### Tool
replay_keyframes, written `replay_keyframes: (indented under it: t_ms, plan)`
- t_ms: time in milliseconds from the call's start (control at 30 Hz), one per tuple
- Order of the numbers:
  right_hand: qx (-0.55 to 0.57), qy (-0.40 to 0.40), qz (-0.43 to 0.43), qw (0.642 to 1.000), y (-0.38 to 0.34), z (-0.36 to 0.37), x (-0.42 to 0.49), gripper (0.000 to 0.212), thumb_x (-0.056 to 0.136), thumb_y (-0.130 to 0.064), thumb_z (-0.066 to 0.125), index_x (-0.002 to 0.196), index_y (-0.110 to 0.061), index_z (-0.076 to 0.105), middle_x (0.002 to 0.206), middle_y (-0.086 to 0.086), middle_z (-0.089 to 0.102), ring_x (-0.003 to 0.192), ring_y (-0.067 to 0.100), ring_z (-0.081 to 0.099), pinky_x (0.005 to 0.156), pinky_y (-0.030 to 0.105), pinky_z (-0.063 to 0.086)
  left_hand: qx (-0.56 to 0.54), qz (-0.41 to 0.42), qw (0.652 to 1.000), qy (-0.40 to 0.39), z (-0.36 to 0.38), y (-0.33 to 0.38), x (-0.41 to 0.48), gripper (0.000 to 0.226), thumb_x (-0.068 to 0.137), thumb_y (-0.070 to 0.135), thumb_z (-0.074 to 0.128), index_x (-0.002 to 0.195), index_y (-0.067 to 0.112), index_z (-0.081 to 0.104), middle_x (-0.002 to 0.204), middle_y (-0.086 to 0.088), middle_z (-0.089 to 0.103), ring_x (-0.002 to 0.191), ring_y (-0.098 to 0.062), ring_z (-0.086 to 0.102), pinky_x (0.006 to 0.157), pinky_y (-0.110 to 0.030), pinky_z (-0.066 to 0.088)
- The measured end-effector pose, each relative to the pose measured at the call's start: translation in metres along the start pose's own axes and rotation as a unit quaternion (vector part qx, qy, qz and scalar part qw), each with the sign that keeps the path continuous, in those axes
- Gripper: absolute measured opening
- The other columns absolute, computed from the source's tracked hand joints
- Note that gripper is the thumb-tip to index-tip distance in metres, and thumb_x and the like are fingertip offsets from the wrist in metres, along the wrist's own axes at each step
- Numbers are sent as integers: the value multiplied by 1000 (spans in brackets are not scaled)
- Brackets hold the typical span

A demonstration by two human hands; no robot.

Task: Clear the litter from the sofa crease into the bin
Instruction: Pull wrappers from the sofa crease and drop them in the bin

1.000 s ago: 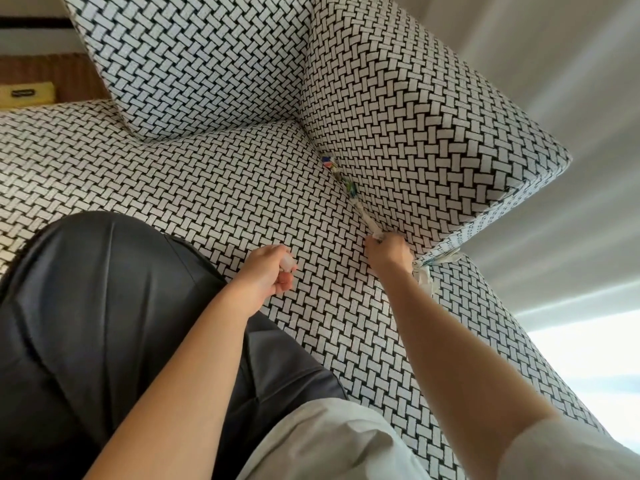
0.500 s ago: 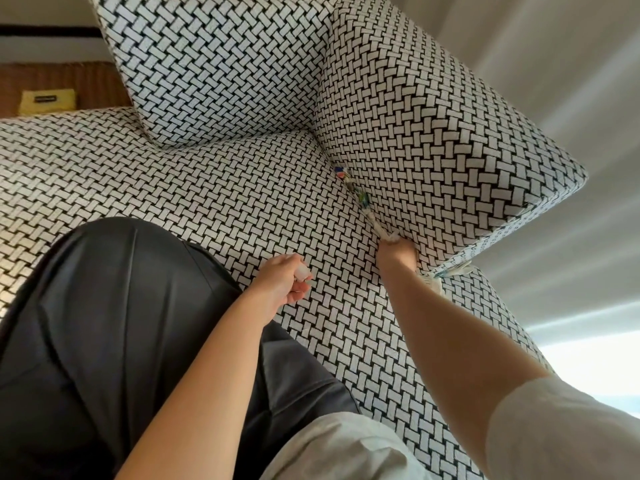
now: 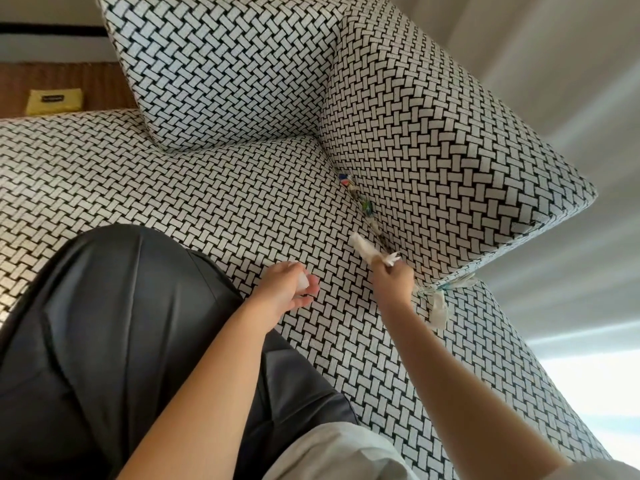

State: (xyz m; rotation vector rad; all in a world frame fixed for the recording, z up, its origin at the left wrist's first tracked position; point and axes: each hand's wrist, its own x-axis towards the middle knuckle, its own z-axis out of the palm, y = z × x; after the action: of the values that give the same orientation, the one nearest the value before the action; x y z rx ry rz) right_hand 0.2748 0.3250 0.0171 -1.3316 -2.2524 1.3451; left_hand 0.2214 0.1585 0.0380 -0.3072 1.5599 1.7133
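The seat point(image 3: 207, 188) lies open; the side cushion point(image 3: 433, 150) crowds the seemingly narrow crease point(image 3: 376, 232).

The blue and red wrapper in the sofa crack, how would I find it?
Look at the big black-and-white side cushion on the right and follow the crease under it. The blue and red wrapper sits farthest up, nearest the sofa's corner. The scrap below it is green, and the tissue in the right hand is white.

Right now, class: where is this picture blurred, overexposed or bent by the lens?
Head view: the tissue in the right hand looks motion-smeared; the bright patch at lower right is blown out; the wide lens skews the sofa arm; the crease litter is fairly sharp.
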Motion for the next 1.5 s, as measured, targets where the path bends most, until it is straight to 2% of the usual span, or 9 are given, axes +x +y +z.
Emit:
replay_keyframes:
  t_ms: [200,333,500,700,800,933,1133,1267,1500]
  plan:
    - [71,-152,-24,986,-26,16,-48,19,93,-23,51,108,-11,57,70,-4,52,54,5,42,50,19,41,31,51,997,51,-3,2,-2,23,98,14,36,102,13,58,72,-1,47,55,-9,42,54,-24,44]
    - [145,-228,-19,963,-51,27,-60,15,93,-19,51,101,-8,58,95,6,64,81,11,60,71,27,55,38,65,994,75,-3,11,-13,38,98,42,31,95,17,60,73,-2,48,58,-11,42,53,-24,39]
    - [135,-287,-106,942,-88,39,-76,14,93,-16,52,88,-10,63,88,16,67,83,26,64,81,37,55,43,155,984,76,-16,32,-36,58,93,58,25,101,17,65,78,-6,60,65,-14,52,50,-21,41]
    - [119,-339,-202,911,-149,77,-106,13,90,-12,57,92,-1,64,83,16,69,76,31,67,70,38,58,-105,189,962,166,-69,78,-66,30,97,36,41,96,12,58,83,-6,64,65,-13,60,58,-27,49]
    - [125,-342,-222,905,-175,103,-119,13,87,-13,61,92,-1,63,87,21,67,78,35,64,73,47,54,-133,205,953,182,-101,94,-77,36,99,28,39,108,-1,59,59,1,60,49,-7,55,46,-21,48]
    - [166,-402,-220,873,-207,146,-141,19,85,-8,63,94,7,58,92,34,60,81,41,63,76,49,56,-154,207,927,272,-154,111,-87,24,98,25,43,101,6,57,82,-10,63,62,-15,60,52,-25,51]
    - [126,-493,-177,843,-236,227,-190,5,86,-1,59,89,3,57,86,18,57,69,17,61,57,18,52,-230,152,898,343,-255,104,-102,20,94,24,51,100,6,53,77,-11,56,53,-12,46,46,-24,49]
    - [65,-511,-148,844,-238,286,-221,26,86,1,60,111,5,57,82,5,60,68,13,60,65,22,55,-268,119,883,367,-317,80,-111,13,93,19,54,96,6,54,74,-7,52,53,-11,44,43,-20,47]
    - [-39,-541,-159,825,-221,393,-262,20,86,2,58,106,4,61,78,-1,56,64,11,56,69,26,54,-169,49,875,450,-422,39,-95,13,92,23,53,85,11,52,75,-3,51,61,-15,51,52,-27,45]
